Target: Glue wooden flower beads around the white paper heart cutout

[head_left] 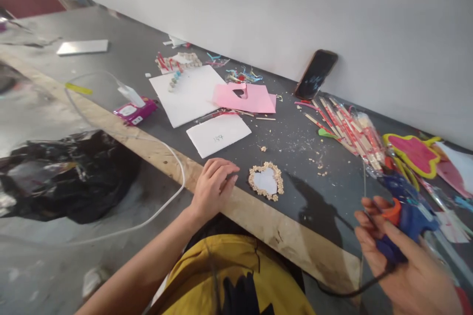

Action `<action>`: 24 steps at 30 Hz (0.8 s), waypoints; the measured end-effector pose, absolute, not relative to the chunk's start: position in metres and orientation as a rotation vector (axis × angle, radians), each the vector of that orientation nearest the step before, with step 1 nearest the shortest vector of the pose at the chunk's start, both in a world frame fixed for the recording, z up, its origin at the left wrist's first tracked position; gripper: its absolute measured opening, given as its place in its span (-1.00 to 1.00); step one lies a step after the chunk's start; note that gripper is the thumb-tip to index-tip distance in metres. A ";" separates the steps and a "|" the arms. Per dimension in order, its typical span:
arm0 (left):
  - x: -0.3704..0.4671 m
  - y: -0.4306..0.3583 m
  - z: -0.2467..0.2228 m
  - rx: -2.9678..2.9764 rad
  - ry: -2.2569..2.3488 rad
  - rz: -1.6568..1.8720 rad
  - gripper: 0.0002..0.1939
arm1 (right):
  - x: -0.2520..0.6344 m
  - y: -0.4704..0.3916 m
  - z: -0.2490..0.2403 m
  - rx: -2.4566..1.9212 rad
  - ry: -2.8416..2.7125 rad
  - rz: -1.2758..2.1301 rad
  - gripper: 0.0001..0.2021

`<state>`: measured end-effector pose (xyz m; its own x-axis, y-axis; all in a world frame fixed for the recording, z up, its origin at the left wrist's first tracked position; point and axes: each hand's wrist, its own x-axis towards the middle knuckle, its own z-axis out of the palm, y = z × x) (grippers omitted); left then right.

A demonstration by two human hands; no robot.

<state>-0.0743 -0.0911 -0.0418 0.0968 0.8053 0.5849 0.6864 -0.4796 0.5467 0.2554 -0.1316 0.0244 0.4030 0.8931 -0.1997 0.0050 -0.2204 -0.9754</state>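
Observation:
A heart-shaped piece with a rim of small beige bits and a white middle lies flat near the table's front edge. Just left of it my left hand rests on the wooden edge, fingers loosely bent, with nothing in it. My right hand is at the lower right, palm turned up, around a blue glue gun with an orange trigger; a black cable runs from it. A single small beige cluster sits behind the heart.
Behind are a white card with writing, pink paper, a white sheet and a phone leaning on the wall. Wrapped sticks lie right. A purple tissue pack and a white cable are left.

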 end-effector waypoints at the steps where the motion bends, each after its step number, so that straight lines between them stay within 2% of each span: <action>1: -0.071 -0.094 -0.041 2.244 1.514 1.324 -0.89 | 0.249 -0.125 0.031 -1.525 -0.733 1.103 -0.59; 5: -0.044 -0.111 -0.038 2.336 1.570 1.333 -0.93 | 0.217 -0.086 0.038 -1.358 -0.799 1.288 -0.59; 8: -0.019 -0.119 -0.035 2.357 1.607 1.354 -0.94 | 0.193 -0.058 0.018 -1.259 -0.944 1.334 -0.62; 11: -0.003 -0.116 -0.034 2.346 1.654 1.231 -0.97 | 0.179 -0.043 -0.007 -1.245 -0.987 1.339 -0.64; 17: 0.002 -0.104 -0.034 2.353 1.648 1.025 -0.96 | 0.181 -0.043 -0.026 -1.260 -1.062 1.297 -0.76; 24: 0.003 -0.102 -0.035 2.383 1.617 0.913 -0.96 | 0.184 -0.044 -0.024 -1.355 -1.182 1.305 -0.74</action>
